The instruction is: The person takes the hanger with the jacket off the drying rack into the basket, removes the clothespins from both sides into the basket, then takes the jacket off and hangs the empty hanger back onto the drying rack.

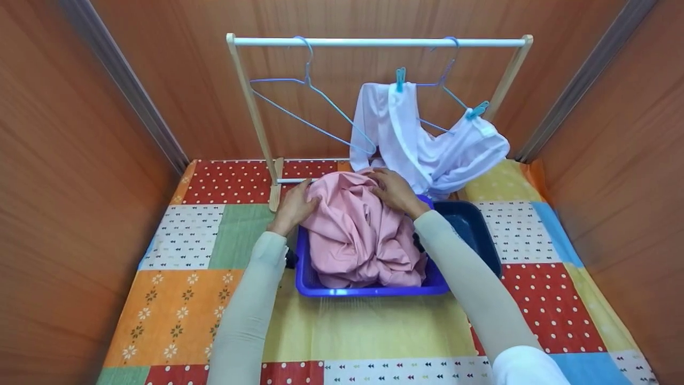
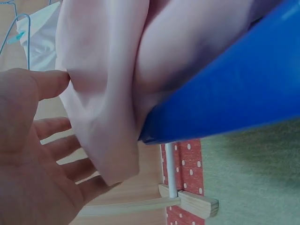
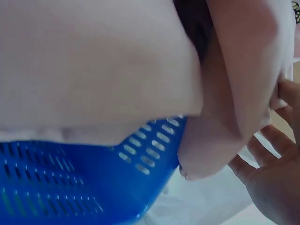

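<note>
A bunched pink cloth fills the blue basket and bulges above its rim. My left hand holds the cloth at its far left side; in the left wrist view the thumb presses the near face while the other fingers go behind a hanging fold. On the far right side my right hand grips the same cloth, its thumb on one face and its fingers partly hidden behind the fabric. Which part of the cloth each hand has cannot be made out.
Behind the basket stands a rack with a white bar. From it hang a bare blue hanger and another carrying a white garment with teal clothespins. A dark tray lies right of the basket on the patchwork tablecloth.
</note>
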Motion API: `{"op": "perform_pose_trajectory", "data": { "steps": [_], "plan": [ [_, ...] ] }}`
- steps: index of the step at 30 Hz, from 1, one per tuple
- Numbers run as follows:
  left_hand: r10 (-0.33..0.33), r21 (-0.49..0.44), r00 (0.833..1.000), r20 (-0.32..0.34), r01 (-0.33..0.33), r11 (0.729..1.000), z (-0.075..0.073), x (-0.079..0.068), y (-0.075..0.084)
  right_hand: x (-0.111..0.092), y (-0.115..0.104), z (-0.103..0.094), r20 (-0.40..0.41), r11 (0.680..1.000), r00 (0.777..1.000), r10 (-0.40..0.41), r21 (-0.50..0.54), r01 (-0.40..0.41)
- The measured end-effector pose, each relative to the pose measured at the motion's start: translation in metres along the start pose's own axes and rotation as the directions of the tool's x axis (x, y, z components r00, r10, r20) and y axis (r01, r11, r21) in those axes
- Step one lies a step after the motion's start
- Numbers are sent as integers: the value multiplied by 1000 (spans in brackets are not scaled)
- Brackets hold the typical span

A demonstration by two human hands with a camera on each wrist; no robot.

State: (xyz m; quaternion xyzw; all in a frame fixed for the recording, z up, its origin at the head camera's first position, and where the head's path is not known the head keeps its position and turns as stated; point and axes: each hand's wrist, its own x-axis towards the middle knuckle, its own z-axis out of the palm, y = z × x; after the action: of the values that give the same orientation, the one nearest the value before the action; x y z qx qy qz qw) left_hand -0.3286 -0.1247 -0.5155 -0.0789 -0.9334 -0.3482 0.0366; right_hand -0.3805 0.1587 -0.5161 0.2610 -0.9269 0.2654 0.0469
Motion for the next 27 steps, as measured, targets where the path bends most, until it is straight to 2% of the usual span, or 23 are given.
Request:
{"op": "perform_pose_trajectory", "data": {
  "steps": [6,12,16,20,23,27],
  "plan": [
    [78,-20,990,-117,-81,997,5,0,-2,-5,-1,2,-106,1000,994,-26,-15,24],
    [149,-10,967,-208,-155,988,2,-6,9,-13,-6,-4,-235,997,970,-69,24,76],
    [221,1,943,-248,-228,974,1,-15,20,-23,-11,-11,-298,992,950,-93,54,114],
    [316,-5,914,-255,-328,945,2,-27,32,-38,-11,-18,-312,980,936,-166,55,192],
    [379,1,898,-225,-389,921,4,-37,38,-51,-10,-22,-318,969,922,-220,41,245],
    [424,-3,890,-169,-431,902,8,-51,43,-67,-9,-25,-321,956,908,-270,20,292]
  ]
}}
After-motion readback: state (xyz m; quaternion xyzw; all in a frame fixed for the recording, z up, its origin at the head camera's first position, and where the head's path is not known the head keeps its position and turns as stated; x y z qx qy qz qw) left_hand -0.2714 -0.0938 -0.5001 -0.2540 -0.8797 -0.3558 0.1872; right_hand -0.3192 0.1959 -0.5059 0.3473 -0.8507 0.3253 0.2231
